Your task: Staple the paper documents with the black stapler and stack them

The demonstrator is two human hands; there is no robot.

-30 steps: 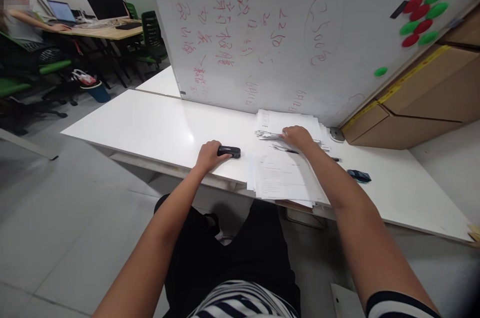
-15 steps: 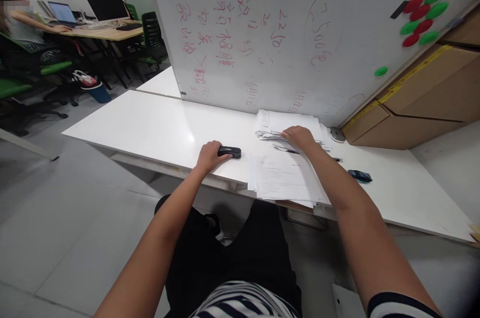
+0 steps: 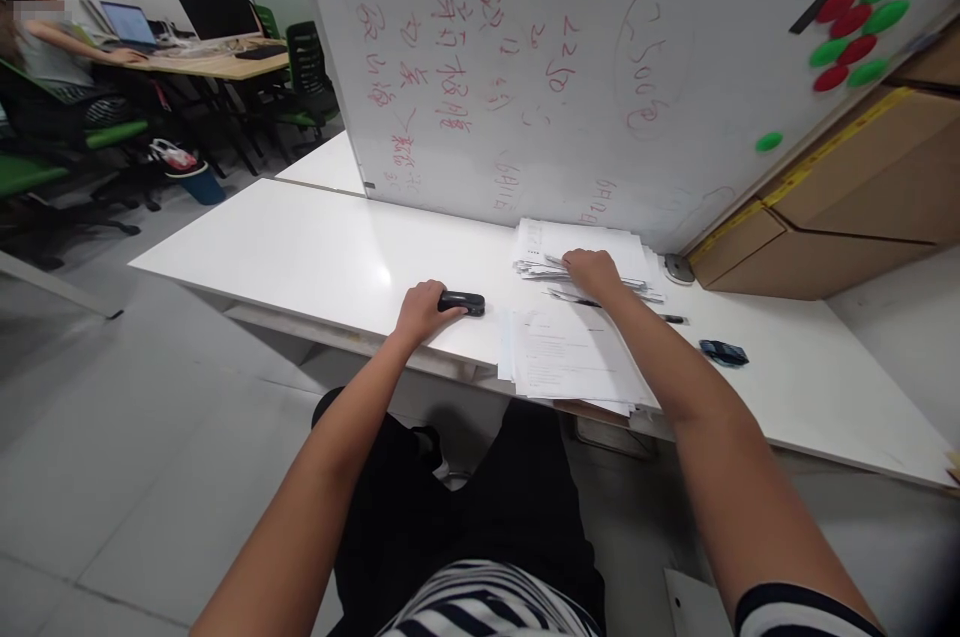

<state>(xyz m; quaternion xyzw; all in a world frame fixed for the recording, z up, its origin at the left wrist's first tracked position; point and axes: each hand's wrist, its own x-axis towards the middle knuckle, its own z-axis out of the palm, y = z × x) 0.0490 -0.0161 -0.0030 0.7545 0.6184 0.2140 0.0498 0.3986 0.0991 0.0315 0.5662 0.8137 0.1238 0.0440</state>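
Observation:
On the white desk, my left hand (image 3: 420,312) is wrapped around a black stapler (image 3: 463,303), whose head points right. My right hand (image 3: 592,272) lies at the front edge of a paper stack (image 3: 581,242) near the whiteboard, fingers closed at the edges of some sheets. How many sheets it grips cannot be made out. Closer to me, a second pile of printed papers (image 3: 570,357) reaches the desk's front edge, partly under my right forearm. Between the two piles lie loose papers and a dark pen, half hidden by my arm.
A whiteboard (image 3: 450,67) with red writing and magnets stands behind the desk (image 3: 285,247). Cardboard boxes (image 3: 840,187) are at the right. A dark small packet (image 3: 723,352) and a pen (image 3: 673,319) lie right of my forearm. Another person sits at a far-left desk (image 3: 217,67).
My right hand has shifted slightly at the stack's edge, and a light sheet edge now shows at its fingertips. My left hand stays on the stapler. The view has moved slightly.

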